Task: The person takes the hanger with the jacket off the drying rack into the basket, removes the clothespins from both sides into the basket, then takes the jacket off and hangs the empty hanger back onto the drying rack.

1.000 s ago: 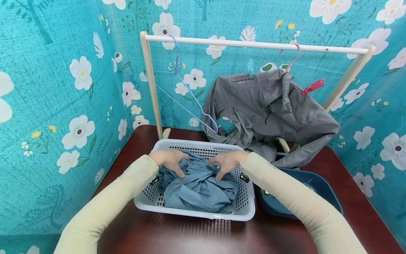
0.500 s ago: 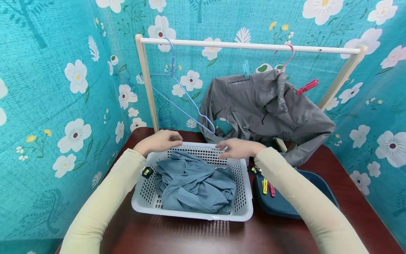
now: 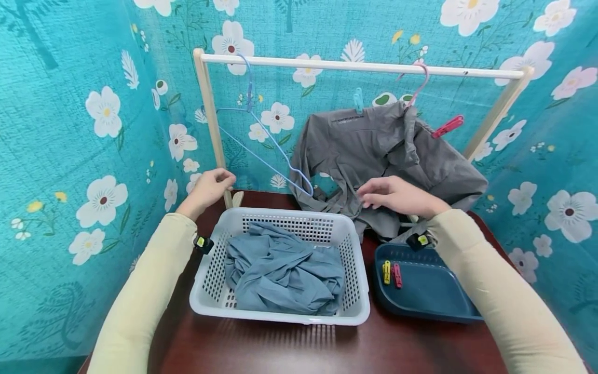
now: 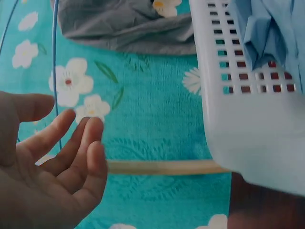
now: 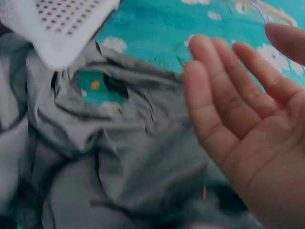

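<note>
My left hand [image 3: 208, 191] is raised by the rack's left post, loosely curled and holding nothing; the left wrist view shows its fingers [image 4: 71, 152] apart from the blue hanger [image 4: 55, 62]. In front of the grey garment [image 3: 359, 150], my right hand [image 3: 397, 196] hovers with empty, relaxed fingers [image 5: 228, 90]. That garment hangs unevenly from a pink hanger [image 3: 422, 83], with a light blue clothespin [image 3: 358, 101] and a pink clothespin [image 3: 448, 126] on it. Below and between my hands, a crumpled blue-grey cloth [image 3: 285, 270] lies in the white basket [image 3: 280, 318].
A wooden rack with a white rail [image 3: 303, 63] stands at the back; the blue hanger hangs at its left. On the right, a dark blue tray [image 3: 434, 291] holds a yellow clothespin [image 3: 386, 272] and a pinkish-red one. Floral curtain [image 3: 103, 234] surrounds the dark red table [image 3: 233, 348].
Both hands have risen off the cloth in the basket and spread apart, the left toward the rack post, the right toward the grey garment. The cloth stays in the basket.
</note>
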Available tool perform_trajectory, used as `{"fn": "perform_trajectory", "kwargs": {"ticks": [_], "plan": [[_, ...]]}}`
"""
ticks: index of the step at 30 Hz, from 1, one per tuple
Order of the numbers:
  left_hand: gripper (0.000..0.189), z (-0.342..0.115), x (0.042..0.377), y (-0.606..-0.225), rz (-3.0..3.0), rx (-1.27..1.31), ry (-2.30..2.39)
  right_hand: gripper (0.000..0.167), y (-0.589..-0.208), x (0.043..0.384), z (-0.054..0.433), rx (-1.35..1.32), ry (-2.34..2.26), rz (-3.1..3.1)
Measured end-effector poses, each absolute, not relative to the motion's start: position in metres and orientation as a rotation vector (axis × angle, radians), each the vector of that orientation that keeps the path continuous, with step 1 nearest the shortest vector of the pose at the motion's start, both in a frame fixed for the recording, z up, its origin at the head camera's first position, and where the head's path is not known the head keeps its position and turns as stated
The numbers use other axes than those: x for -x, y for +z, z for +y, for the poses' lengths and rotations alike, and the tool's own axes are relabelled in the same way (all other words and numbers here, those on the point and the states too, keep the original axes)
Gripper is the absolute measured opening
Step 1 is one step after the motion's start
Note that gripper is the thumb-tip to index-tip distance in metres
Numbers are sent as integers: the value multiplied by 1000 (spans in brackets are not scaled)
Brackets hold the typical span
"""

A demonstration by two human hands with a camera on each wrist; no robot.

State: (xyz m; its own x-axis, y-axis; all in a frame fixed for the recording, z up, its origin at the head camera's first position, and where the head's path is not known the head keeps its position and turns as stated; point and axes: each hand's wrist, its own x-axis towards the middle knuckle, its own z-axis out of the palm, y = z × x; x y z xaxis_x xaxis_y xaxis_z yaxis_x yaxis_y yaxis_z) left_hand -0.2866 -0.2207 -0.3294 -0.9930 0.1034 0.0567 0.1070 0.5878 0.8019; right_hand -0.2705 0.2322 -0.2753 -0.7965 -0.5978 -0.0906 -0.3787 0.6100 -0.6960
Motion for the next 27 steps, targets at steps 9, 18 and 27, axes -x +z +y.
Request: {"fn": "perform_trajectory", "kwargs": {"ticks": [9, 18, 27], "plan": [[35, -229, 302, -341, -2604, -185, -1351, 34, -251, 261, 299, 656, -1286, 2688], [70, -233, 312, -347, -2583, -159, -1478, 32, -241, 265, 358, 670, -1868, 2467], [64, -226, 326, -349, -2570, -18, -1602, 23, -247, 271, 396, 494, -2307, 2178]]}}
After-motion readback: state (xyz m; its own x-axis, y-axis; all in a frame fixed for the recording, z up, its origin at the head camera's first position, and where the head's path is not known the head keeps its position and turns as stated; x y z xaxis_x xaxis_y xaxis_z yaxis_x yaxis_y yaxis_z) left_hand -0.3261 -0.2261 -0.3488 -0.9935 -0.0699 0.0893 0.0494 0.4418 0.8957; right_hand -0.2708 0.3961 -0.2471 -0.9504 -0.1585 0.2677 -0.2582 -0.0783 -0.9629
